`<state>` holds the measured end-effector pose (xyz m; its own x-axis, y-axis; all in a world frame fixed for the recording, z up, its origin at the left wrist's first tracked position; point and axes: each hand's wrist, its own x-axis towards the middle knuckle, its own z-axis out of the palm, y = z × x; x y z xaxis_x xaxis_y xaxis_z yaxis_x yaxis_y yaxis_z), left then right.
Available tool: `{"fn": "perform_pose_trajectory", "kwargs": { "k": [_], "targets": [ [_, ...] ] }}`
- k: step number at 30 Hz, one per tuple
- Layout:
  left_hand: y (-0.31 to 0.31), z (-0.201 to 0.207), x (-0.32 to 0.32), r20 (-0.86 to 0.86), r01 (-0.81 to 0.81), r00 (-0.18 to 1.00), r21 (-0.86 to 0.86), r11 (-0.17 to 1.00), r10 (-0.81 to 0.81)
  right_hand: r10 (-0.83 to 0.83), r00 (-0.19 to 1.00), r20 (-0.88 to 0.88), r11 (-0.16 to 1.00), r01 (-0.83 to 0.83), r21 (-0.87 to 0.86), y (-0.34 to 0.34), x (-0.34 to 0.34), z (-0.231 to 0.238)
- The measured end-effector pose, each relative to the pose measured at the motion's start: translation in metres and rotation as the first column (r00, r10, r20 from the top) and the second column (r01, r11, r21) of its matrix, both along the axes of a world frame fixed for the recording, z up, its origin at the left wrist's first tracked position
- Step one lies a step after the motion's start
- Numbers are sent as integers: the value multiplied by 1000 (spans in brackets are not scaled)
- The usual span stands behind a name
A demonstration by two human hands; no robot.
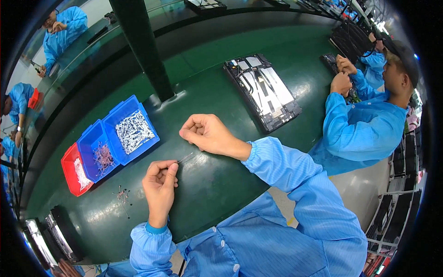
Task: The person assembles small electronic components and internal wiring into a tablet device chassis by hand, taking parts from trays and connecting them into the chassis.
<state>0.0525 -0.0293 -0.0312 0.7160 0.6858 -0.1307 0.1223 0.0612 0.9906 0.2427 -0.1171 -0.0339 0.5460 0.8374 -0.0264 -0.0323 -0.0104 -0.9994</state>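
Observation:
My left hand [160, 187] pinches a thin, wire-like piece [186, 159] between thumb and forefinger, above the green bench. The piece points up and right toward my right hand. My right hand [210, 135] hovers just beyond it, fingers curled and thumb pressed to the forefinger; what it holds, if anything, is too small to make out. To the left of my hands stand a blue bin [150, 121] of small white parts, a second blue bin [87, 134] of fine reddish wired parts and a red bin [68, 162] of white pieces. Loose wired parts [122, 196] lie beside my left hand.
An opened flat electronic device [263, 92] lies on the green bench [203, 194] beyond my right hand. A dark post [143, 51] rises behind the bins. On the right, a co-worker [364, 120] in blue handles a dark device. More devices [60, 233] stand at lower left.

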Motion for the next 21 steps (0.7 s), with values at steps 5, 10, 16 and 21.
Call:
{"fn": "perform_pose_trajectory", "kwargs": {
  "k": [5, 10, 16, 21],
  "targets": [
    [-1, 0, 3, -2, 6, 1000, -2, 1000, -6, -10, 1000, 11, 1000, 10, 3, -3, 2, -1],
    [-1, 2, 2, -1, 9, 1000, -6, 1000, -9, -8, 999, 32, 1000, 8, -1, -3, 1, -1],
    [-1, 2, 2, 1, 17, 1000, 1, 1000, -17, -9, 999, 32, 1000, 9, -6, -3, 1, -1],
    [-1, 1, 2, -5, 20, 1000, 2, 1000, -20, -6, 999, 35, 1000, 6, -4, -3, 1, 0]
  ]
}}
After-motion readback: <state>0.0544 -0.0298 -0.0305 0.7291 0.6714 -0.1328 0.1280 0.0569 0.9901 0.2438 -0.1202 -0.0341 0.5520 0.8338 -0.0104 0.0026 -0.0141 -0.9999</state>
